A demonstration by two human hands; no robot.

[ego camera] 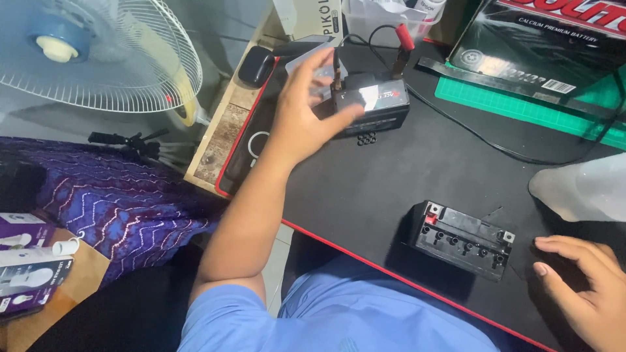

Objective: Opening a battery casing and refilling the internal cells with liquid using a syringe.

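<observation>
Left hand (301, 111) on small battery (375, 103)

At the top centre of the frame the left hand (301, 114) reaches with spread fingers (339, 117) to a small black battery (372, 103) with a red clamp (404, 38) above it. At lower right, the right hand (587, 287) rests flat on the black desk (404, 169), just beside a second black battery (460, 238) with 6 open holes.

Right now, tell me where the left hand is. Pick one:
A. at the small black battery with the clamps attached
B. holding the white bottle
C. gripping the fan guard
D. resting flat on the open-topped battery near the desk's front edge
A: the left hand is raised at the far small black battery, fingertips at its top, where a red clamp and cables connect.
</observation>
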